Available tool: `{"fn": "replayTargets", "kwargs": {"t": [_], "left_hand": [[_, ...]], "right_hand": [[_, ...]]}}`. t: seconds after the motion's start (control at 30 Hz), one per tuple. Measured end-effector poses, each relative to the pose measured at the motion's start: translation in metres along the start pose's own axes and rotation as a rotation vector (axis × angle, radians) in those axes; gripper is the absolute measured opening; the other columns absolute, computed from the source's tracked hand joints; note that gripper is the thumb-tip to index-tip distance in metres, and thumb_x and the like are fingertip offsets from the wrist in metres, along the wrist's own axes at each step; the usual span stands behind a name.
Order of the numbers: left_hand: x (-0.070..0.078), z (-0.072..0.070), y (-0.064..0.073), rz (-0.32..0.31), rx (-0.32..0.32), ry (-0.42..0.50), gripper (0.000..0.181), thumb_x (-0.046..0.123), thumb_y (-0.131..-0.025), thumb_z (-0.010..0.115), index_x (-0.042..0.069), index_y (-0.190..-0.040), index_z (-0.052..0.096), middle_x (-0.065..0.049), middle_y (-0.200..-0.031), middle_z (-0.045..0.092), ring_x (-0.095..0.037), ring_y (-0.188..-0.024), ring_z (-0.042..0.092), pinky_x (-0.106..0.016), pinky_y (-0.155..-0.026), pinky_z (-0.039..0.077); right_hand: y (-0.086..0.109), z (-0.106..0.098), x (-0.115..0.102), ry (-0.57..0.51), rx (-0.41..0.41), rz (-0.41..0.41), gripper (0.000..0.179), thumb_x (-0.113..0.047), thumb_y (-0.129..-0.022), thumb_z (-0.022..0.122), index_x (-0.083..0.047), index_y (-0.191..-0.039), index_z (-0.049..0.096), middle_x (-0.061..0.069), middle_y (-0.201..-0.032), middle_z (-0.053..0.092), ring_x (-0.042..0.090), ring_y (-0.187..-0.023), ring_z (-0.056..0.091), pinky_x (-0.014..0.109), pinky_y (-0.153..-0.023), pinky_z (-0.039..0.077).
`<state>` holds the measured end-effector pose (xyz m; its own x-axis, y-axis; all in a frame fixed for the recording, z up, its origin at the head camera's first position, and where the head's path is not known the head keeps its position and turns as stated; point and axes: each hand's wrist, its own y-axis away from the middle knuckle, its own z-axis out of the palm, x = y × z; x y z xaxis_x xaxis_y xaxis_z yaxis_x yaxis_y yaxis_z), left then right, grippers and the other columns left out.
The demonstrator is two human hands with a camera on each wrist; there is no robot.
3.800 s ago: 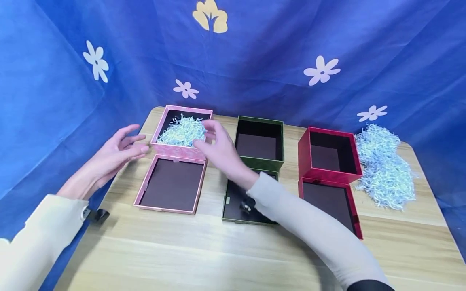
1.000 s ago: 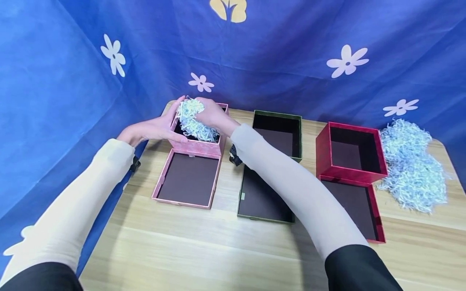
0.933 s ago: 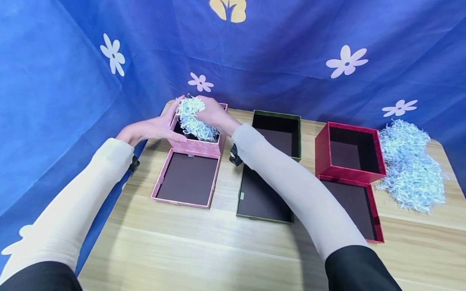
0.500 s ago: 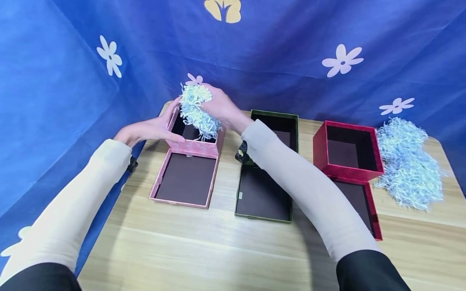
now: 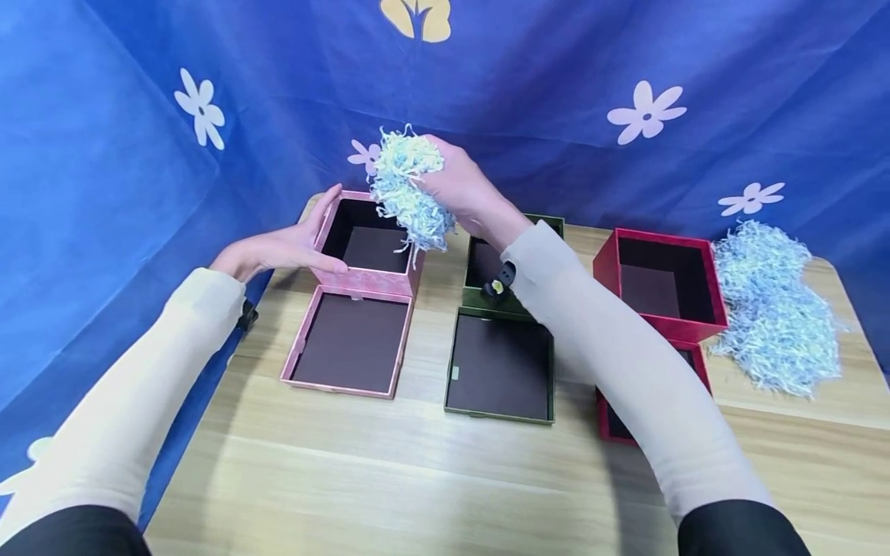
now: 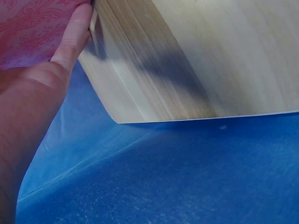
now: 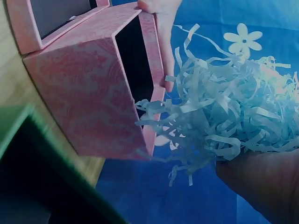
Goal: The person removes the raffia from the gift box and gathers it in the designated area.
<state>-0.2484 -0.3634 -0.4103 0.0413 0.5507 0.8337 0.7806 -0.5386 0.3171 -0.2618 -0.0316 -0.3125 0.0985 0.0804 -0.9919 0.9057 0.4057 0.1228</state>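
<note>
My right hand (image 5: 462, 185) grips a clump of pale blue shredded paper (image 5: 410, 189), holding it above the right rim of the pink box (image 5: 365, 279). Loose strands dangle from it in the right wrist view, where the thumb (image 7: 261, 182) lies under the shredded paper. The pink box stands upright with its dark inside bare. Against its left side rests my left hand (image 5: 274, 247), thumb along the front wall and straight fingers reaching toward the back corner. A pink lid (image 5: 351, 340) lies inside up in front of the box.
A green box (image 5: 480, 297), partly behind my right forearm, has its lid (image 5: 501, 363) in front. Farther right stands a red box (image 5: 605, 262), its lid (image 5: 619, 425) partly covered by my sleeve. Beside it lies a heap of shredded paper (image 5: 779, 316). A blue curtain (image 5: 514, 116) hangs behind the table.
My right hand has lifted the shredded paper up out of the pink box and moved it rightward. Earlier my left hand came to the box's side, and it stays there.
</note>
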Motion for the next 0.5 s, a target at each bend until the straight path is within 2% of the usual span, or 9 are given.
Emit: {"fn": "replayTargets", "kwargs": {"t": [0.27,0.5], "left_hand": [[-0.001,-0.003,0.001,-0.015,-0.007,-0.005,0.133,0.017,-0.096,0.084,0.041,-0.169,-0.024,0.020,-0.173,-0.030,-0.008,-0.159,-0.025,-0.063,-0.128,-0.005],[0.001,-0.001,0.000,-0.009,-0.016,-0.014,0.130,0.021,-0.098,0.083,0.038,-0.170,-0.025,0.020,-0.173,-0.030,-0.008,-0.159,-0.024,-0.063,-0.128,-0.006]], "right_hand": [[0.023,-0.034,0.002,-0.065,0.018,0.008,0.053,0.010,-0.107,0.058,-0.007,-0.156,0.054,0.012,-0.135,0.069,0.023,-0.099,0.072,0.031,-0.083,0.063],[0.045,-0.073,0.000,-0.092,0.069,0.044,0.055,0.009,-0.108,0.057,-0.009,-0.160,0.050,0.013,-0.141,0.065,0.022,-0.109,0.069,0.031,-0.089,0.061]]}}
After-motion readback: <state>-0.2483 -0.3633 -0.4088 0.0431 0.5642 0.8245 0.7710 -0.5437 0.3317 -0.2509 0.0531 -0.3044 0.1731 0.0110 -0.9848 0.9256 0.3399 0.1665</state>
